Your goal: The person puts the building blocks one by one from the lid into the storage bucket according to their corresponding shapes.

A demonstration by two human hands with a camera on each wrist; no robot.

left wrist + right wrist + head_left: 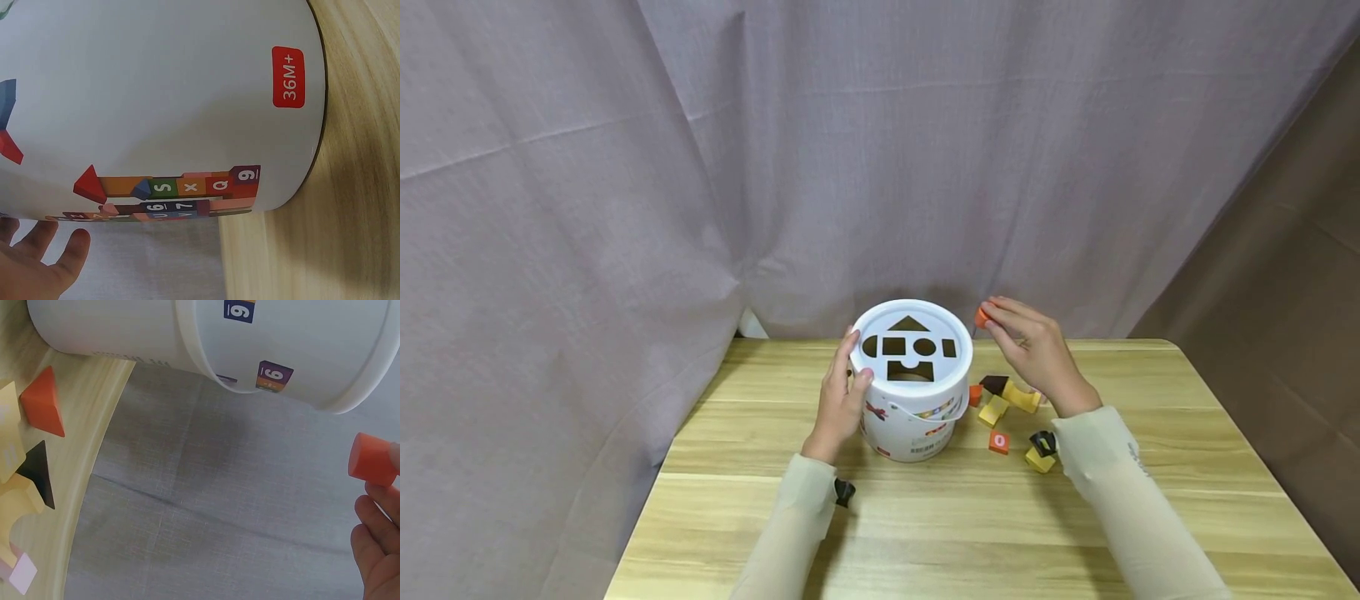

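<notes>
Left hand (838,400) braces the white bucket (912,417), fingers flat on its side; right hand (1033,354) pinches an orange cylinder (982,317) beside the lid (912,346) — next, probably, line it up over the round hole (923,346).

right hand (375,550) cut off by frame edge.
</notes>
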